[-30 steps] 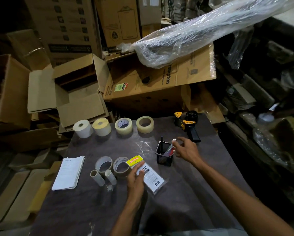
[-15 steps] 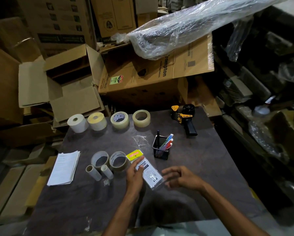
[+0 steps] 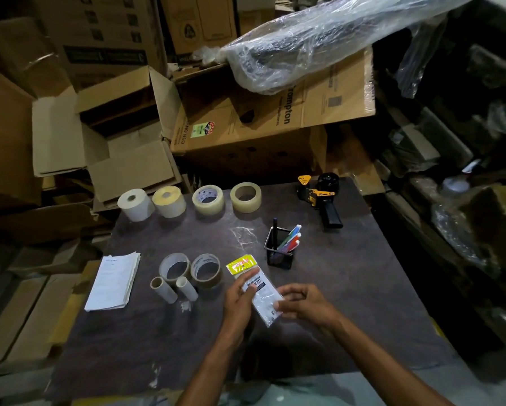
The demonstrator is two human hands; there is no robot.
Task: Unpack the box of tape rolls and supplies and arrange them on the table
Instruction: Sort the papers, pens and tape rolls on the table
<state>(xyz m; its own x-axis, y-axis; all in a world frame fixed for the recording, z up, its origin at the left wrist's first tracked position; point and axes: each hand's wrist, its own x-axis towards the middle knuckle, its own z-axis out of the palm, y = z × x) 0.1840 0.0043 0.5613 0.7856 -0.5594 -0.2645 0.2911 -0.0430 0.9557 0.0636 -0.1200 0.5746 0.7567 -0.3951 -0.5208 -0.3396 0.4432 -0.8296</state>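
Note:
A clear plastic packet (image 3: 260, 291) with a yellow header lies near the middle of the dark table (image 3: 348, 303). My left hand (image 3: 240, 300) holds its left edge and my right hand (image 3: 304, 303) grips its lower right corner. Several tape rolls stand along the far edge: a white roll (image 3: 136, 204), a yellowish roll (image 3: 169, 201), and two clear rolls (image 3: 208, 199) (image 3: 245, 197). Two nearly spent rolls (image 3: 174, 266) (image 3: 206, 270) and two cardboard cores (image 3: 163, 289) (image 3: 186, 288) lie left of the packet. A black mesh pen holder (image 3: 279, 252) stands behind it.
A yellow and black tape dispenser (image 3: 322, 200) lies at the far right corner. A stack of white papers (image 3: 114, 281) lies at the left edge. An open cardboard box (image 3: 108, 133) and other cartons crowd the floor behind and to the left. Plastic-wrapped goods overhang at the back.
My right hand left the pen holder and came back to the packet, taking hold of its lower right corner. My left hand stayed on the packet.

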